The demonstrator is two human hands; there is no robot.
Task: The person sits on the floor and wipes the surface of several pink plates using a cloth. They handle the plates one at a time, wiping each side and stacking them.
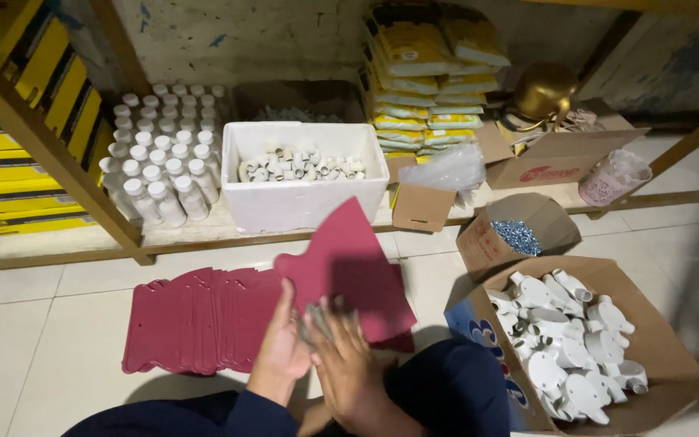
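Both hands meet low down: left hand [283, 350] fingers grasping a dark red card [349, 271], right hand [348, 368] fingers curled round something small and grey, can't tell what. More red cards [196, 320] lie left of them.

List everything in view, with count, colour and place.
Card sheets: a fanned row, dark red, on the floor; one sheet raised at the hands.
Bottles: many, white, left shelf.
Foam box: one, white, holds short white tubes.
Packets: stacked, yellow, back shelf.
Screw box: one, cardboard, bluish screws.
Fittings box: one, cardboard, white plastic parts, right.
Left hand: on the red sheet.
Right hand: beside it, holds small grey things.
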